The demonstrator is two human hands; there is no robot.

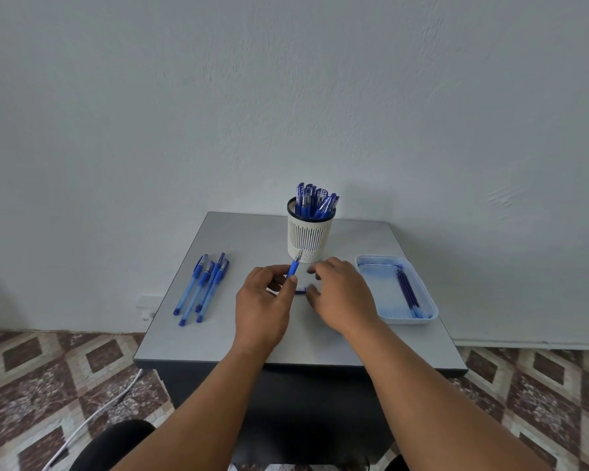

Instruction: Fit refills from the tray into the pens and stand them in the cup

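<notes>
- Left hand point(265, 300): centre of the frame, fingers curled around a blue pen point(293, 266). The pen is tilted, tip pointing up toward the base of the cup.
- Right hand point(337, 294): just right of the left hand, palm down over the bench point(191, 341), fingers loosely bent. A small blue part point(300, 292) lies between the two hands at the fingertips of the right hand; whether those fingers pinch it cannot be determined.
- Cup point(309, 236): white perforated cylinder with a dark rim, upright at centre frame, behind the hands. It holds a bundle of capped blue pens point(315, 202) standing upright.
- Tray point(425, 317): pale rectangular tray at the right of the bench, near the right hand. Several dark blue refills point(405, 288) lie side by side in it, running lengthwise.
- Loose pens point(201, 287): four capped blue pens lie together at the left of the bench, well apart from the hands.
</notes>
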